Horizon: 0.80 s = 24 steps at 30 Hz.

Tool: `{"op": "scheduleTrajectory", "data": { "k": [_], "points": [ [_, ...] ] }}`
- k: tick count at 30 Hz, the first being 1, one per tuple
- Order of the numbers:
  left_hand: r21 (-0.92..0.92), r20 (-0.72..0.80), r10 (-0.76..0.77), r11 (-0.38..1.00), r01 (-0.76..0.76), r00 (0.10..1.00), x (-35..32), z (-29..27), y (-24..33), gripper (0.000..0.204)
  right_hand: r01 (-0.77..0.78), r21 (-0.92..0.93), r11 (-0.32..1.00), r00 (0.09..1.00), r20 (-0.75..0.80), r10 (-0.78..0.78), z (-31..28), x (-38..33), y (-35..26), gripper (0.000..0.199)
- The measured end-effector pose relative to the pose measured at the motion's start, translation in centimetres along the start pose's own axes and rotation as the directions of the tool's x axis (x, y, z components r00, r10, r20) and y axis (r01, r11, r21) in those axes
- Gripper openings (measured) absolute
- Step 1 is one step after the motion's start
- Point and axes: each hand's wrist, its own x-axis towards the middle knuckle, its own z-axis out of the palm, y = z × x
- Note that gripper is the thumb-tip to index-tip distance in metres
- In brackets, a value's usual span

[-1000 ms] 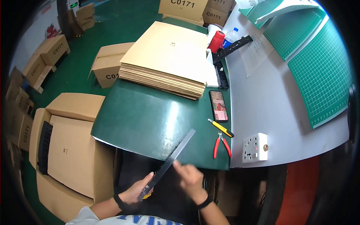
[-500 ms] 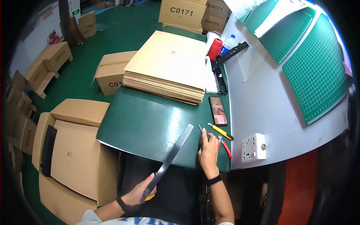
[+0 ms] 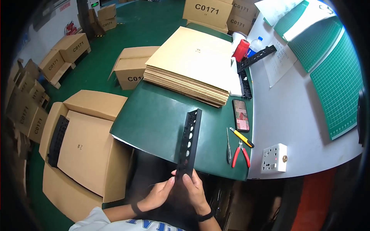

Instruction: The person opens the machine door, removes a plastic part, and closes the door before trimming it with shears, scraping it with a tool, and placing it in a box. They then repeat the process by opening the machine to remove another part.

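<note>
A long black plastic strip [image 3: 189, 138] with a row of holes along it stands out ahead of me over the near edge of the green tabletop. My left hand [image 3: 158, 192] grips its near end from the left side. From the right, my right hand [image 3: 195, 190] closes on the same end, thumb on top. To the right of the strip lie a thin pointed tool with a grey handle [image 3: 229, 150], red-handled pliers [image 3: 241, 156] and a yellow utility knife [image 3: 242, 137], none of them touched by my hands.
Flat cardboard sheets [image 3: 185, 82] are stacked at the back of the table [image 3: 154, 119]. A phone [image 3: 241, 115], a red bottle [image 3: 241, 50] and more black strips [image 3: 256, 57] lie along the right panel. An open carton [image 3: 86, 154] with a black part [image 3: 58, 140] stands at left.
My right hand has left the small tools and closed on the strip alongside my left. The strip has turned, showing its holes. The whole view has shifted slightly.
</note>
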Motion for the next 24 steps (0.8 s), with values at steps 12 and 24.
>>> {"op": "scheduleTrajectory", "data": {
  "k": [12,24],
  "points": [
    [-0.130,-0.220,0.257,0.948,-0.289,0.941,-0.8,-4.5,5.9,0.038,0.134,-0.429,0.893,0.973,-0.115,-0.202,2.1,-1.2,-0.2,0.109],
    [-0.357,-0.114,0.024,0.932,-0.063,0.993,-1.1,-5.2,4.4,0.036,0.257,-0.875,0.410,0.935,0.119,-0.333,4.7,-1.6,0.3,0.118]
  ]
}}
